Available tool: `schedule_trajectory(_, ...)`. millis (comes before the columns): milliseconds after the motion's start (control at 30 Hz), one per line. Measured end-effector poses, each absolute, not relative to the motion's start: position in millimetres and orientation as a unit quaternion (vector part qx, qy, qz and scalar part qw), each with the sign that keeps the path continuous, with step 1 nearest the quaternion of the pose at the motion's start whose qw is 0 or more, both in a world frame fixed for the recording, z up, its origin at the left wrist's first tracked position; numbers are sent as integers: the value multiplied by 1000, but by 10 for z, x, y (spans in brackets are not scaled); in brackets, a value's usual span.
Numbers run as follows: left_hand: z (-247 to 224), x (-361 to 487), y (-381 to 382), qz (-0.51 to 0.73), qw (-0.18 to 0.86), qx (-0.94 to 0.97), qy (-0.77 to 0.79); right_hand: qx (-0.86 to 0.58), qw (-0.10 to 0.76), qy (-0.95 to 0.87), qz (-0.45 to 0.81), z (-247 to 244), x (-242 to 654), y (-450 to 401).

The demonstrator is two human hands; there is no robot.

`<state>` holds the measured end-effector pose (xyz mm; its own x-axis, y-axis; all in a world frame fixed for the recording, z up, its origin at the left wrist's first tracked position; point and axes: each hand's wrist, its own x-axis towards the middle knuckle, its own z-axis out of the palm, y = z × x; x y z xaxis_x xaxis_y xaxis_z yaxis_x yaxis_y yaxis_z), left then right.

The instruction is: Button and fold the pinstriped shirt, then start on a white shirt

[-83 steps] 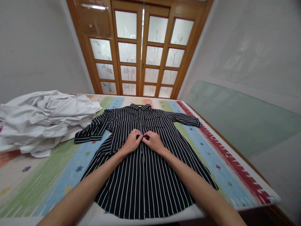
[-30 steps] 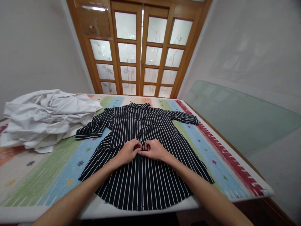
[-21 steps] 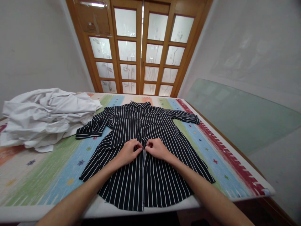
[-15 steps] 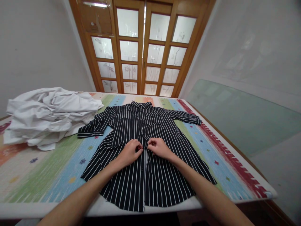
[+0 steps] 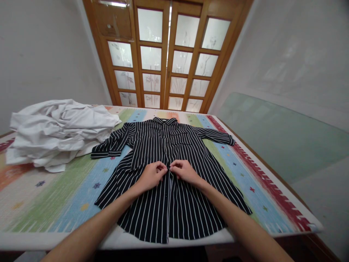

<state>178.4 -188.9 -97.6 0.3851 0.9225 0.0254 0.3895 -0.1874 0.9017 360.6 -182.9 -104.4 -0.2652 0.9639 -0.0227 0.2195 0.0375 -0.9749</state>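
Observation:
A black shirt with white stripes [image 5: 147,145] lies face up on the table, its collar at the far end and its sleeves spread to both sides. Over its front opening, below the middle, my left hand [image 5: 152,175] pinches the left edge of the placket. My right hand [image 5: 185,171] pinches the cloth just across from it, the two sets of fingertips almost touching. Below my hands the two front edges lie slightly apart. Whatever button sits between my fingers is hidden.
A heap of white cloth [image 5: 60,131] rests on the left, touching the shirt's left sleeve. The patterned tablecloth [image 5: 81,193] covers the table. A pale green panel [image 5: 272,134] stands along the right wall, and wooden doors with glass panes [image 5: 166,69] are behind the table.
My fingertips have drawn slightly closer together at the front opening, both hands still pinching the shirt. The view has shifted a little.

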Motion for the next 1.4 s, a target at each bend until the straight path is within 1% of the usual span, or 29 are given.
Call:
schedule_trajectory(100, -995, 1799, -1891, 320, 483, 678, 453, -477, 370, -604, 521, -1050, 3606, -1819)
schedule_trajectory(267, -1031, 1820, -1877, 359, 500, 654, 440, -466, 374, -590, 543, -1046, 3614, -1822)
schedule_trajectory(500, -1078, 1848, -1856, 408, 551, 575, 447, -448, 375, -626, 516, -1057, 3621, -1853)
schedule_trajectory(767, -1071, 1854, -1850, 392, 550, 574, 464, -452, 374, -683, 436, -1078, 3583, -1894)
schedule_trajectory(933, -1067, 1841, -1858, 395, 540, 600, 439, -450, 379, -702, 401, -1075, 3570, -1927)
schedule_trajectory(1200, -1108, 1822, -1833, 410, 528, 609, 428, -451, 382, -697, 405, -1110, 3596, -1902)
schedule_trajectory(1400, -1123, 1829, -1841, 403, 528, 608, 435, -453, 392, -671, 437, -1151, 3595, -1881)
